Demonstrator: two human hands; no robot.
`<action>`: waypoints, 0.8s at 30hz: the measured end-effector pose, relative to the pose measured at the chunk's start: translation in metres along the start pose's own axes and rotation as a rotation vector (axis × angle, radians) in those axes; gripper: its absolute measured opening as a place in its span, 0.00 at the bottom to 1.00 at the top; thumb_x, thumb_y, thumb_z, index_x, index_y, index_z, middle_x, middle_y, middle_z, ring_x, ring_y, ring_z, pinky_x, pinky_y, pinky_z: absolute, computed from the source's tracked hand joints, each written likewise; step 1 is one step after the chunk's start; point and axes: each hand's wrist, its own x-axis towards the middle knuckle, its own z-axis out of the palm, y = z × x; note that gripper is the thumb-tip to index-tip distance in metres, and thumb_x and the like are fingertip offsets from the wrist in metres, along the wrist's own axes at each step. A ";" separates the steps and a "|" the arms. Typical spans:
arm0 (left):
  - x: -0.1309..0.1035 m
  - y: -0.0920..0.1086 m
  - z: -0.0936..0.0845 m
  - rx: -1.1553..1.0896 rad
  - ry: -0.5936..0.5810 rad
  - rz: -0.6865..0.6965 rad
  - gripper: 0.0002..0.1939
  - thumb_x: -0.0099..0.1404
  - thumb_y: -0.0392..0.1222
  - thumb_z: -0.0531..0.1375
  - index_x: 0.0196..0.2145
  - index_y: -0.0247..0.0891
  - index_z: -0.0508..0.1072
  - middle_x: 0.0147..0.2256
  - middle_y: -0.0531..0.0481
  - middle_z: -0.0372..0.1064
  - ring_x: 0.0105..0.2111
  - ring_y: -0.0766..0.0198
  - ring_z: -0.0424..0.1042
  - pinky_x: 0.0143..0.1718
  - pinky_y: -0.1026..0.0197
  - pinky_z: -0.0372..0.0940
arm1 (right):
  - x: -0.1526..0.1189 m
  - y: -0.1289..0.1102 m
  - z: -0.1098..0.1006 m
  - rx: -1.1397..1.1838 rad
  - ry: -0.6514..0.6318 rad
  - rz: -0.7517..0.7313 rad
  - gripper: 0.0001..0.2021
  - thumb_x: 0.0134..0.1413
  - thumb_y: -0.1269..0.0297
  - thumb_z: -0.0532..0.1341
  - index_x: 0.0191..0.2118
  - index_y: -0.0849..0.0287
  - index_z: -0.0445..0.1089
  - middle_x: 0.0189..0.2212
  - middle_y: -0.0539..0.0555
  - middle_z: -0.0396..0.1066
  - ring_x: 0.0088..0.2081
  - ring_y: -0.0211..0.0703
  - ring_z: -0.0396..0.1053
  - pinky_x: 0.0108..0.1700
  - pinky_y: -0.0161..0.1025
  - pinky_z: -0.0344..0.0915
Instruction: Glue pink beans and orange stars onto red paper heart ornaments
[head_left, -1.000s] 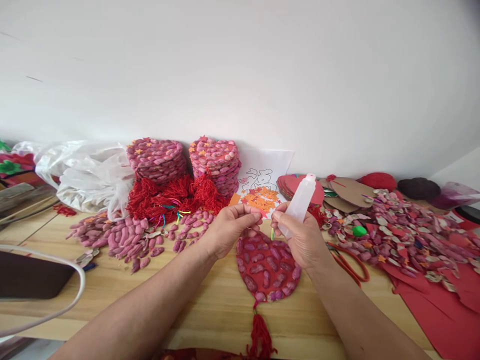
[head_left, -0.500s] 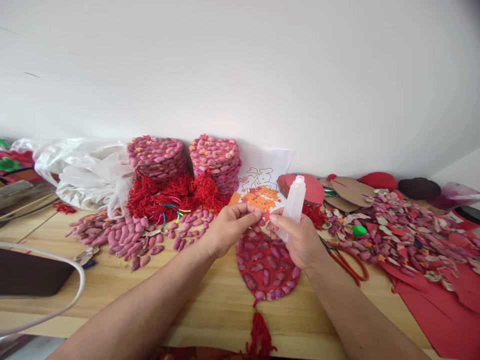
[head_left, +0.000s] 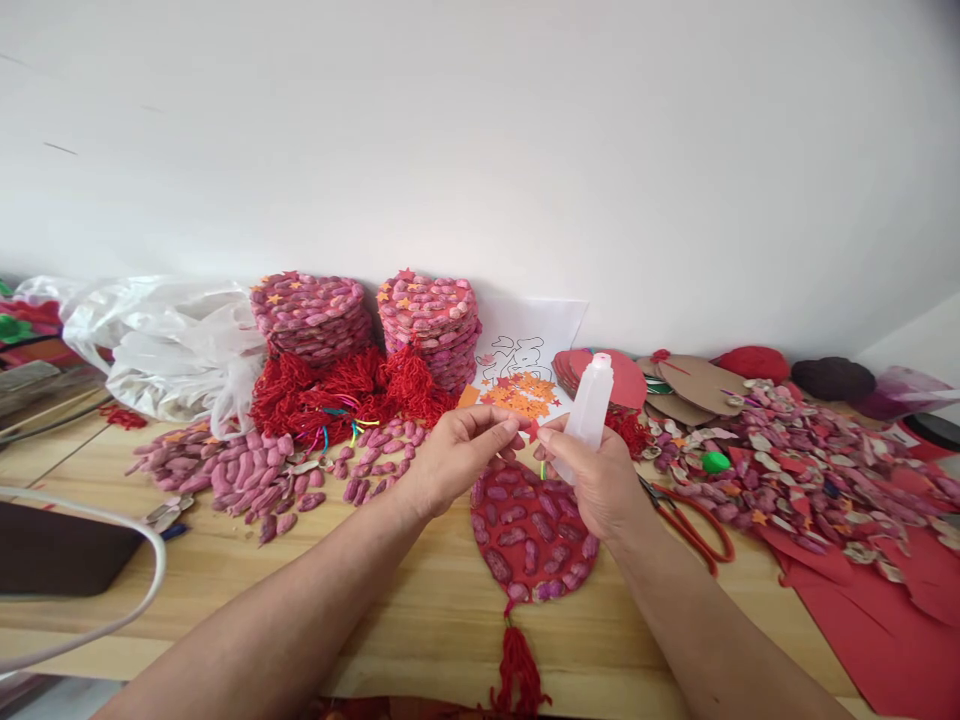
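Note:
A small red paper star (head_left: 533,430) is pinched between the fingertips of my left hand (head_left: 480,450), and the fingers of my right hand (head_left: 589,465) meet its other side. My right hand also grips a translucent white glue bottle (head_left: 591,405), its cap pointing up. Below both hands lies a round red disc (head_left: 532,540) covered with pink peanut shells, its red tassel (head_left: 519,670) hanging toward the near edge. Just behind the hands, orange and red stars (head_left: 525,393) are heaped on a white sheet (head_left: 536,320) with a drawn character.
Two stacks of peanut discs (head_left: 311,315) stand behind red tassels (head_left: 322,390). Left are a plastic bag (head_left: 172,350), loose peanuts (head_left: 240,465) and a white cable (head_left: 154,570). Right are scissors (head_left: 694,530), a shell pile (head_left: 810,470) and red paper (head_left: 870,620).
The view has shifted slightly. My fingertips have parted a little around the star, and a yellow-green bit now shows at the top of the disc.

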 end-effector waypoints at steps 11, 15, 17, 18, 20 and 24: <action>-0.001 0.001 0.002 -0.001 -0.027 -0.036 0.15 0.56 0.49 0.69 0.30 0.33 0.74 0.25 0.53 0.70 0.24 0.71 0.65 0.29 0.67 0.60 | -0.001 -0.003 0.001 0.021 -0.069 0.060 0.11 0.39 0.61 0.71 0.27 0.61 0.73 0.20 0.50 0.69 0.24 0.38 0.65 0.27 0.36 0.59; 0.000 0.000 0.001 -0.042 -0.023 -0.063 0.15 0.55 0.49 0.69 0.29 0.33 0.73 0.25 0.52 0.70 0.24 0.71 0.64 0.29 0.66 0.59 | -0.001 0.000 -0.001 0.029 -0.101 0.065 0.11 0.42 0.60 0.71 0.28 0.61 0.72 0.20 0.49 0.67 0.25 0.38 0.65 0.25 0.35 0.57; 0.001 0.000 0.000 -0.050 -0.014 -0.066 0.15 0.56 0.49 0.69 0.28 0.33 0.73 0.24 0.53 0.68 0.23 0.72 0.63 0.28 0.66 0.59 | -0.001 -0.001 -0.002 0.030 -0.119 0.051 0.13 0.44 0.58 0.71 0.27 0.60 0.71 0.20 0.49 0.67 0.25 0.37 0.65 0.25 0.34 0.57; 0.001 0.000 0.000 -0.051 -0.010 -0.064 0.15 0.56 0.49 0.68 0.28 0.34 0.73 0.24 0.54 0.68 0.23 0.72 0.62 0.28 0.66 0.59 | -0.001 -0.003 -0.003 0.031 -0.128 0.042 0.14 0.46 0.56 0.71 0.28 0.60 0.70 0.20 0.48 0.66 0.25 0.37 0.65 0.24 0.34 0.57; 0.002 0.000 -0.001 -0.047 0.002 -0.057 0.15 0.57 0.50 0.68 0.28 0.34 0.72 0.24 0.54 0.68 0.22 0.72 0.62 0.28 0.65 0.59 | -0.002 -0.006 -0.005 0.033 -0.144 0.025 0.15 0.49 0.52 0.70 0.31 0.59 0.70 0.22 0.48 0.66 0.25 0.38 0.65 0.23 0.34 0.57; 0.003 0.001 -0.003 -0.011 0.062 -0.043 0.14 0.57 0.49 0.67 0.29 0.35 0.74 0.25 0.52 0.69 0.25 0.70 0.65 0.28 0.65 0.60 | -0.003 -0.017 -0.012 0.041 -0.176 -0.008 0.19 0.57 0.44 0.61 0.41 0.56 0.68 0.25 0.49 0.69 0.27 0.41 0.69 0.22 0.34 0.56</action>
